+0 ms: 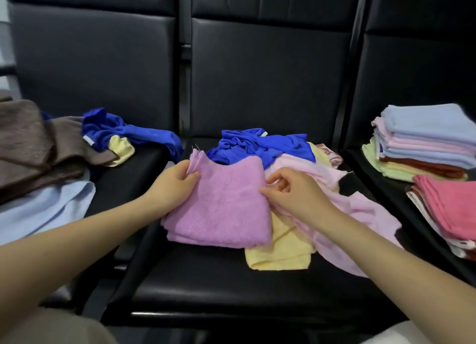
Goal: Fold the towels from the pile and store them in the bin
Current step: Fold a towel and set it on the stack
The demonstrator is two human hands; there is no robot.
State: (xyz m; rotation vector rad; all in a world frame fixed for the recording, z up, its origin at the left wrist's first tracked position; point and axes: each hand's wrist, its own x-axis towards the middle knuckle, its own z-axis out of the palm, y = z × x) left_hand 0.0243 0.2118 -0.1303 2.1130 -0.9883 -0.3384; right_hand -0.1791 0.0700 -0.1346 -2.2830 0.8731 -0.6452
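Lilac terry is pinched at its far-left corner by the left hand [177, 182] and at its right edge by the right hand [288, 189], so the half-folded purple towel [221, 209], lying atop the loose pile [322, 189] on the middle seat [206, 287], could drag neighbours or skew its fold.

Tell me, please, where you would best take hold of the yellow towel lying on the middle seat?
Probably at the near edge of the yellow towel, coming from the front. That folded edge lies flat and bare on the seat, while its far part is tucked under the purple towel and the pink towel.
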